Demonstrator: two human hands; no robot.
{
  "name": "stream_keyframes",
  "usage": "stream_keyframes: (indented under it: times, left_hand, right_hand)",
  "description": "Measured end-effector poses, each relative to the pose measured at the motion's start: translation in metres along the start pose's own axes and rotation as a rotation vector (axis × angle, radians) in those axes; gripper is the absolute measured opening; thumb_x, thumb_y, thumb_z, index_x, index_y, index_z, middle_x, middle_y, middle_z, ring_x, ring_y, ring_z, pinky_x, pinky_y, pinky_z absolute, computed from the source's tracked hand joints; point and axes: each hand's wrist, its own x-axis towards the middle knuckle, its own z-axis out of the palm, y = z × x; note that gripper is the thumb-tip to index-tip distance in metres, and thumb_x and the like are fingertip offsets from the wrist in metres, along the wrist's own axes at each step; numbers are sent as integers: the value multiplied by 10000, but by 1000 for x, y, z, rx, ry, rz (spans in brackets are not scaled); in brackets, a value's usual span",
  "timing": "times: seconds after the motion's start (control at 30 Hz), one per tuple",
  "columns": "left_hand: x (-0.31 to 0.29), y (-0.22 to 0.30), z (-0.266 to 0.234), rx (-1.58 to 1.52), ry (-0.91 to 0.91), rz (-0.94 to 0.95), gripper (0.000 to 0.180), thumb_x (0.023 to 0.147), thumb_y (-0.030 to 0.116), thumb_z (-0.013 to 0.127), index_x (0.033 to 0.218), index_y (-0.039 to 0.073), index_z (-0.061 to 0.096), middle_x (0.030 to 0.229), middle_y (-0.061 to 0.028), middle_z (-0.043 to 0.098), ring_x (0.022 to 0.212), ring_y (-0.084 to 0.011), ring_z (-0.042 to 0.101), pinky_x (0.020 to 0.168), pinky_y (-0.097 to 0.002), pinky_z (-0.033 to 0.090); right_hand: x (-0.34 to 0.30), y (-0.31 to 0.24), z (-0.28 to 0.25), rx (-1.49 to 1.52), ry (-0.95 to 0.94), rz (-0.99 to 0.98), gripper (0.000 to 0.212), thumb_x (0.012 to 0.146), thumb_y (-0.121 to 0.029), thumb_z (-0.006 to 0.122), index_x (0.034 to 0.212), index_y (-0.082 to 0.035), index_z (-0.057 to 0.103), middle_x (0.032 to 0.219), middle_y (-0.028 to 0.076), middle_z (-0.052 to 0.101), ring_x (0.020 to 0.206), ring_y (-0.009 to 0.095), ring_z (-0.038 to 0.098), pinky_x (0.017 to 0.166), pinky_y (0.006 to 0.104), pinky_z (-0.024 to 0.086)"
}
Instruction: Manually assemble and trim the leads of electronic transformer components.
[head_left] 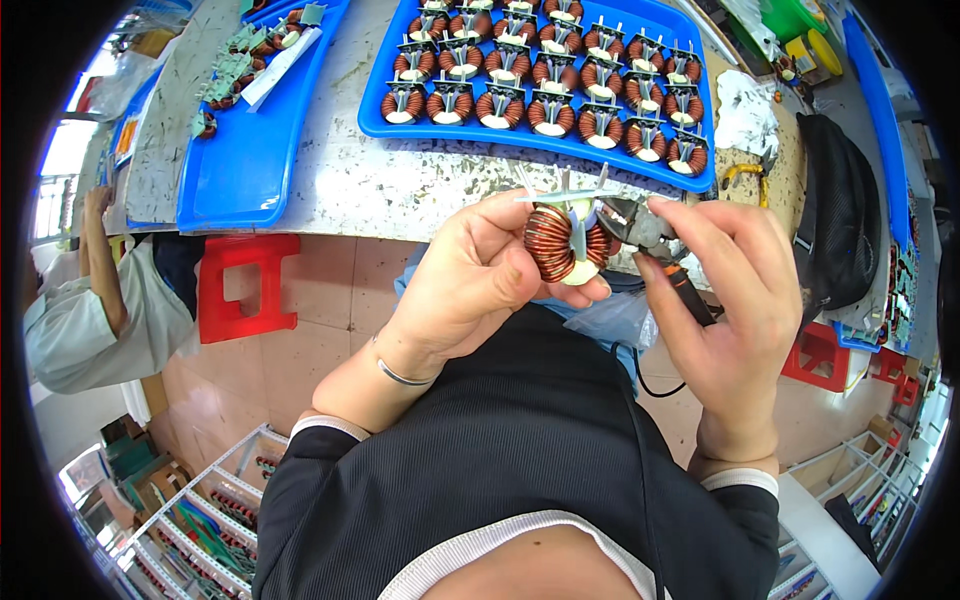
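My left hand [490,270] is closed round a toroidal coil [552,245] of copper-brown wire with a pale core patch and a light plate with several pins on top. In my right hand [740,275] is a pair of pliers [690,295] with black and orange handles. Their grey jaws meet the coil's right side, close to the plate; whether they grip a pin or a wire there I cannot tell. Beyond my hands, a blue tray [365,125] bears several rows of similar coils [500,108], standing upright with leads upward.
Another blue tray [235,190], holding coils with greenish plates, lies on the worn table at left. A co-worker's arm [98,240] is at far left, near a red stool [250,290]. Crumpled foil [745,115] and a black bag [845,215] are at right.
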Motion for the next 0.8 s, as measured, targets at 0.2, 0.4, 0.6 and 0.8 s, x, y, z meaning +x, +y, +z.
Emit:
stream_keyframes:
  times: [0.2, 0.4, 0.6, 0.8]
  left_hand:
    - [-1, 2, 1, -19, -3, -8, 858, 608, 535, 680, 1163, -70, 431, 1018, -181, 582, 743, -174, 575, 642, -275, 472]
    - [0, 0, -2, -67, -29, 8, 843, 593, 489, 732, 1143, -76, 436, 1007, -195, 581, 728, -190, 600, 651, -291, 504]
    - [0, -1, -3, -60, -40, -20, 807, 625, 457, 741, 1148, -73, 430, 987, -193, 581, 709, -189, 595, 637, -298, 493]
    - [4, -6, -4, -114, -69, -33, 755, 704, 486, 657, 1170, -62, 428, 1012, -165, 570, 739, -165, 555, 648, -273, 459]
  right_hand:
    - [1, -1, -4, 49, -61, 20, 333, 601, 17, 672, 928, -19, 625, 790, 97, 554, 717, 227, 539, 626, 299, 414]
    - [1, -1, -5, 21, -125, 26, 300, 609, 21, 670, 903, -9, 617, 757, 95, 553, 677, 226, 540, 608, 291, 413]
    - [-4, 6, 0, 8, -81, -40, 340, 566, -8, 699, 892, -22, 601, 708, 80, 508, 629, 245, 509, 553, 327, 412]
    - [-7, 14, 5, 36, -95, -6, 323, 570, -8, 696, 879, -24, 601, 728, 83, 527, 650, 246, 528, 558, 320, 422]
